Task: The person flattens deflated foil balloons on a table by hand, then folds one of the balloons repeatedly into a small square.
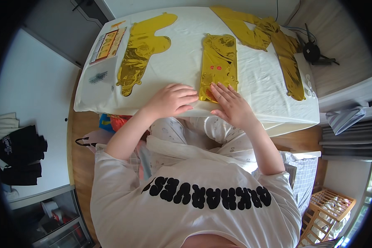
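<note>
A flat gold foil balloon piece [219, 62], long and rectangular, lies on the white cloth-covered table [182, 45] in front of me. My right hand [231, 103] rests flat on its near end, fingers spread and pressing the foil. Just left of the foil's near corner, my left hand [171, 100] lies on the cloth with fingers loosely curled and fingertips at the foil's edge. Neither hand grips anything.
A larger gold foil shape [142, 49] lies to the left, and another crumpled gold piece [273, 41] at the far right. A printed card and clear packet [105, 53] sit at the table's left edge. A black object with cables [314, 53] is at the right.
</note>
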Motion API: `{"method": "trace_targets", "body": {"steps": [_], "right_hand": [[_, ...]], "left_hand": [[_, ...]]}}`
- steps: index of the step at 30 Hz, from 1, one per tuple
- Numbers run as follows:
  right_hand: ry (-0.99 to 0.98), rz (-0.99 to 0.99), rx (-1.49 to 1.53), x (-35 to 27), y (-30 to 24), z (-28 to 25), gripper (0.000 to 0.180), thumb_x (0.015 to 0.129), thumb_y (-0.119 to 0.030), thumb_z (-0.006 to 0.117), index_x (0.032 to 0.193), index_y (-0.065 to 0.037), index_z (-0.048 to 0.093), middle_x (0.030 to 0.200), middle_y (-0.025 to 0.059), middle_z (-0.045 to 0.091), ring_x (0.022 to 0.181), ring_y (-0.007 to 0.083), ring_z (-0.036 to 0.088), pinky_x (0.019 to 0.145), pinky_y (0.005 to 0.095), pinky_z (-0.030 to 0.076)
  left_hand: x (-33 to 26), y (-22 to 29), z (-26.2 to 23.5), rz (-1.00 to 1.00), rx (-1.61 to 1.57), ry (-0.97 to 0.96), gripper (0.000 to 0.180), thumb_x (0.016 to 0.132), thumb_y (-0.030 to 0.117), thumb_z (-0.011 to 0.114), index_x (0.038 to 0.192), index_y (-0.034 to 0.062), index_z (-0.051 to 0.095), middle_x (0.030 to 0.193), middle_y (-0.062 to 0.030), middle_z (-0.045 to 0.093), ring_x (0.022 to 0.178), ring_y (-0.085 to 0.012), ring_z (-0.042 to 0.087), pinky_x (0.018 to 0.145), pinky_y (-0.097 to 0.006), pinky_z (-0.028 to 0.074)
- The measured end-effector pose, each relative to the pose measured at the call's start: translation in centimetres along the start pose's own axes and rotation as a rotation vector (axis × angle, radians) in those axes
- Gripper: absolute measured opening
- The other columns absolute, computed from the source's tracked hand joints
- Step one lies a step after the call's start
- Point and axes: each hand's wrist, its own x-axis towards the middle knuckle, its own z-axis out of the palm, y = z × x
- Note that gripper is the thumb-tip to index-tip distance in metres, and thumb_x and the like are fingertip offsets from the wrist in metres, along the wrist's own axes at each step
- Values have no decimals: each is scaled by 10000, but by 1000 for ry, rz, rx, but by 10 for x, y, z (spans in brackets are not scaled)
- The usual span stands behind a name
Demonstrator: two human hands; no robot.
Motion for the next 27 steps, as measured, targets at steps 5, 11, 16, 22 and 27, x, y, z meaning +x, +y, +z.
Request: {"method": "trace_targets", "body": {"steps": [5, 11, 16, 22, 27], "right_hand": [[-13, 1, -8, 0, 0, 1, 785, 1026, -582, 446, 1610, -84, 282, 1643, 104, 353, 1528, 292, 305, 1262, 456, 237], [-26, -5, -53, 2, -2, 0, 773, 1023, -573, 454, 1603, -85, 305, 1647, 109, 343, 1521, 304, 316, 1258, 453, 244], [-30, -1, -33, 3, -2, 0, 758, 1032, -560, 446, 1604, -84, 301, 1648, 109, 340, 1517, 308, 324, 1256, 460, 244], [-42, -7, -55, 2, 0, 0, 758, 1036, -564, 433, 1608, -87, 294, 1648, 118, 338, 1518, 316, 319, 1257, 456, 240], [-38, -6, -39, 3, -2, 0, 756, 1036, -562, 437, 1608, -89, 295, 1647, 119, 339, 1522, 314, 312, 1257, 457, 238]], "left_hand": [[10, -18, -14, 280, 134, -165, 400, 917, 307, 713, 1274, 127, 700, 1317, -18, 672, 1280, -192, 595, 1124, -424, 444], [25, -46, -18, 483, 90, -292, 387, 941, 293, 686, 1303, 154, 686, 1326, 5, 656, 1224, -163, 596, 1030, -394, 482], [36, -55, -23, 632, 139, -292, 396, 948, 327, 674, 1310, 166, 680, 1343, 23, 640, 1201, -154, 584, 993, -378, 482], [31, -47, -34, 609, 226, -270, 456, 937, 406, 668, 1340, 195, 662, 1374, 56, 622, 1235, -153, 562, 1039, -387, 449], [6, -17, -22, 447, 287, -191, 542, 930, 507, 634, 1405, 246, 618, 1473, 53, 569, 1362, -138, 510, 1160, -419, 340]]}}
